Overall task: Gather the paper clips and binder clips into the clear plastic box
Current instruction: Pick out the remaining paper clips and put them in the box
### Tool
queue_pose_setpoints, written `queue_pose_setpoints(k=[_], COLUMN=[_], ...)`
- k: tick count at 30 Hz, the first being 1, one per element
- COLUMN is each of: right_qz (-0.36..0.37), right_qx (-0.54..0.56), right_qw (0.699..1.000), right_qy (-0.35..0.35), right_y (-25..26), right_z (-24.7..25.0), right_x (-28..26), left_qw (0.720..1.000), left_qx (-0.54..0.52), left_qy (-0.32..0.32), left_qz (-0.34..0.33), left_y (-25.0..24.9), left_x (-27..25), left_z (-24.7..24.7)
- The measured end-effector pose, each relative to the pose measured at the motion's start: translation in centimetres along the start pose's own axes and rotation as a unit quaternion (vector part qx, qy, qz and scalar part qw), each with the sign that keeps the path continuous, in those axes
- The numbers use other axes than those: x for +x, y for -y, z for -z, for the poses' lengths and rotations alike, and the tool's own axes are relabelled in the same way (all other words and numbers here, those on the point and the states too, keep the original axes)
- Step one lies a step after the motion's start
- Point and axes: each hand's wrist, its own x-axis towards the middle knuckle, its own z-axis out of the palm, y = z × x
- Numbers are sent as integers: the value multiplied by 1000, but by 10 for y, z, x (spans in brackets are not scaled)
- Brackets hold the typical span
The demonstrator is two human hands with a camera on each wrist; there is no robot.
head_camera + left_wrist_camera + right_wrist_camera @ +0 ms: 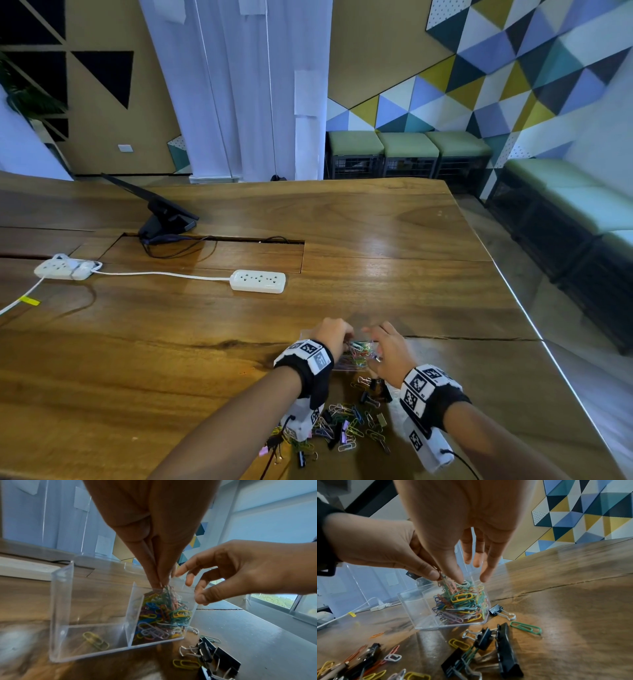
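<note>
The clear plastic box [352, 367] stands on the wooden table between my hands. Its right compartment is heaped with coloured paper clips [163, 614]; a lone yellow clip [96, 640] lies in the left one. My left hand [158, 584] pinches a small bunch of paper clips just above that heap. My right hand [471, 579] hovers over the same compartment with its fingers spread downward, holding nothing. Loose paper clips [346, 428] and black binder clips [505, 642] lie on the table in front of the box, near my wrists.
Two white power strips [257, 281] [65, 269] and their cords lie far left of the box. A dark screen on a stand [161, 216] sits at the back left by a recessed panel. The table's right edge [534, 325] runs close to my right arm.
</note>
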Motion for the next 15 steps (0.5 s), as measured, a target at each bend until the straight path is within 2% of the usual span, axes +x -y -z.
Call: queue_pose_setpoints(k=[4,7,12,15], right_qz=[-2,-5,-3,6], right_qx=[7,6,14,4], right_qw=[1000,1000,1000,1000], right_qy=[-1,1,9,9], right_y=[1,0,-1,-3], right_z=[1,1,3,6], right_x=[0,1,-1,-2], left_qw=[999,999,991,995], left_qx=[-34,-35,114,82], left_qy=[-11,9,60,-12], left_qz=[-2,-7,-44,-54], left_y=[5,9,12,26], left_x=[-2,-4,-13,-22], left_z=[-2,-4,-8,-7])
